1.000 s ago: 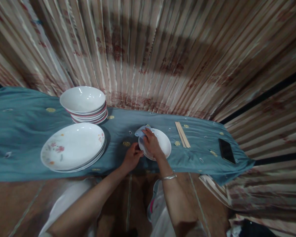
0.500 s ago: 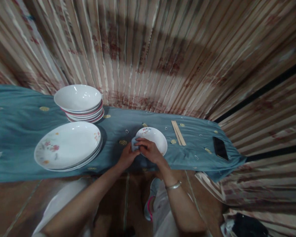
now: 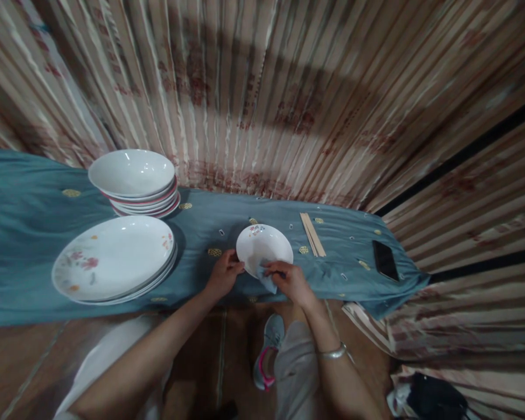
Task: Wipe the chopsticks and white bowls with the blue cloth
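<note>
Pleated, flower-printed curtains [image 3: 227,87] hang behind a counter [image 3: 196,233] draped in teal fabric, whose left end runs out of my view. On it, my right grip [image 3: 292,283] pinches one pale blue cloth [image 3: 268,280] against the near rim of one shallow bowl [image 3: 262,242]; part of the cloth is covered by my fingers, so its full shape escapes me. My left grip [image 3: 223,274] is closed on the bowl's left rim, though I can't make out the fingertips tucked beneath it. That bowl sits close to the counter's front edge, a small flower print showing on its far inner wall. Around my right wrist I see one silvery bracelet [image 3: 333,352].

To the left I count two stacks: oval plates [image 3: 118,256] by the front edge, at least three by their rims, and bowls [image 3: 133,172] near the back edge, several deep, the lower ones too hidden for me to number. Right of the bowl, nearer the back edge, lie wooden sticks [image 3: 312,234], too tightly bunched to count. One black phone [image 3: 385,260] lies near the right end. At lower right, a dark object [image 3: 437,396] on the floor is cut off and I can't identify it.
</note>
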Demonstrator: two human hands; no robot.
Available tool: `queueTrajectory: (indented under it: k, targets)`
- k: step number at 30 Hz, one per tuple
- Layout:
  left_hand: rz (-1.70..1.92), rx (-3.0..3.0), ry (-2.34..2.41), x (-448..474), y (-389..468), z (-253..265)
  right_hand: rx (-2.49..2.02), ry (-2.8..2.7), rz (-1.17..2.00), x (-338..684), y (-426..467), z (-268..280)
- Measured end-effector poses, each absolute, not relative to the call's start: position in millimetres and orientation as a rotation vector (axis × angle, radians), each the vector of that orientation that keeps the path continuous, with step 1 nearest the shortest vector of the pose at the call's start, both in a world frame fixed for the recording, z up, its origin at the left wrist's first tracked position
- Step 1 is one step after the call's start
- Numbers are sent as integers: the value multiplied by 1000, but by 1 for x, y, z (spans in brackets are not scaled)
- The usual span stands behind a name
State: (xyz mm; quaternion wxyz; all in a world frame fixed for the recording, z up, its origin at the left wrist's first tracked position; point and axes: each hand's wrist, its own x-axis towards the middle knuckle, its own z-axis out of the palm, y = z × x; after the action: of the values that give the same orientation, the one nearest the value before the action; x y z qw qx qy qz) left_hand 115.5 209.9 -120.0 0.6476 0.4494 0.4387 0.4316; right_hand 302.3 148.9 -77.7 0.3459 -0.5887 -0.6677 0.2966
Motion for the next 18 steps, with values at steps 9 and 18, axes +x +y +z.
queueTrajectory:
  k: [9, 18]
  targets:
    - [1020, 997, 980, 117, 213, -124, -1681, -1549, 340, 340, 151, -82]
    - [1037, 923, 955, 124, 221, -127, -2070, -1436, 273, 367, 146, -81]
